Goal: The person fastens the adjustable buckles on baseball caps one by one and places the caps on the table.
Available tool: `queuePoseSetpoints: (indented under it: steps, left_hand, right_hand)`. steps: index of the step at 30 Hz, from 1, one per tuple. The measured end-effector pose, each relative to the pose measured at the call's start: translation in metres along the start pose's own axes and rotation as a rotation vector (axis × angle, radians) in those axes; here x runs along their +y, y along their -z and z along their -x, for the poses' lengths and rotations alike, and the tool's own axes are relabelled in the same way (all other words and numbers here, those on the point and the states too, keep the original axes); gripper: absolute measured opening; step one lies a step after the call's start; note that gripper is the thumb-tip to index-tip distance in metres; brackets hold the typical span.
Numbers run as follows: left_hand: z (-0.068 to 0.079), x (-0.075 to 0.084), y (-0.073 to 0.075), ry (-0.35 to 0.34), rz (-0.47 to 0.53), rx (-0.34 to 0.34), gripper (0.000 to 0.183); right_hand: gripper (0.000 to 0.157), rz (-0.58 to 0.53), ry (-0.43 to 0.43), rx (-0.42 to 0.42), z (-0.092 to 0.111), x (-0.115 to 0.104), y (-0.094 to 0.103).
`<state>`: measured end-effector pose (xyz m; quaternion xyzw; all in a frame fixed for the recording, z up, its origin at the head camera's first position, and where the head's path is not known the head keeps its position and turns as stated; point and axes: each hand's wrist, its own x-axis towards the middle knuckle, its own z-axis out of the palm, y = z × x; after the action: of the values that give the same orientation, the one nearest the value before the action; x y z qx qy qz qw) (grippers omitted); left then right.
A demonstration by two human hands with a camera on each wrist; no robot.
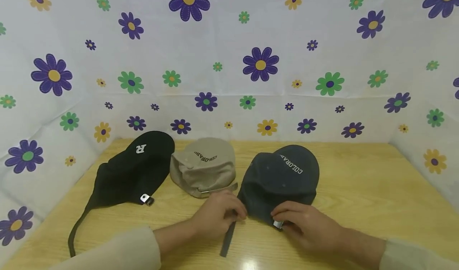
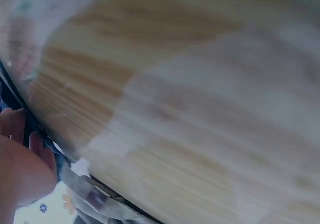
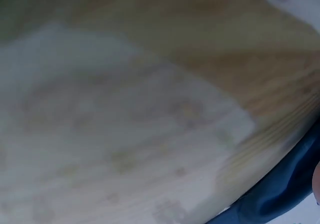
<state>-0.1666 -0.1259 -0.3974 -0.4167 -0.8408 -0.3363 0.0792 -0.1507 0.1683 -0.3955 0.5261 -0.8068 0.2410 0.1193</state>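
Note:
A navy cap (image 1: 276, 178) with COLORADO lettering lies right of centre in the head view, its visor pointing away. My left hand (image 1: 218, 214) pinches the cap's strap (image 1: 228, 238) near its base, and the loose end hangs toward the table's front. Around the metal buckle (image 1: 277, 224) at the cap's rear edge, my right hand (image 1: 308, 226) grips with thumb and fingers. The left wrist view shows the left hand (image 2: 25, 164) beside dark blue cloth at its edge. In the right wrist view, blue cap fabric (image 3: 280, 184) fills the lower right corner.
A beige COLORADO cap (image 1: 208, 166) sits left of the navy one, its strap buckled. Farther left lies a black cap (image 1: 132, 174) with a white R, its long strap trailing forward. All are on a wooden table (image 1: 365, 190) before a flower-printed cloth (image 1: 229, 38).

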Motion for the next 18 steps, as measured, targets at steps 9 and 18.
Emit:
queuePoseSetpoints:
  steps: [9,18]
  left_hand:
    - [-0.002,0.014,-0.006,0.300,0.262,-0.039,0.051]
    - [-0.003,0.011,-0.007,0.190,0.150,-0.060,0.046]
  right_hand:
    - [0.034,-0.039,-0.043,-0.003,0.001,-0.003,-0.006]
    - [0.033,-0.025,-0.013,-0.033,-0.001,-0.001,-0.005]
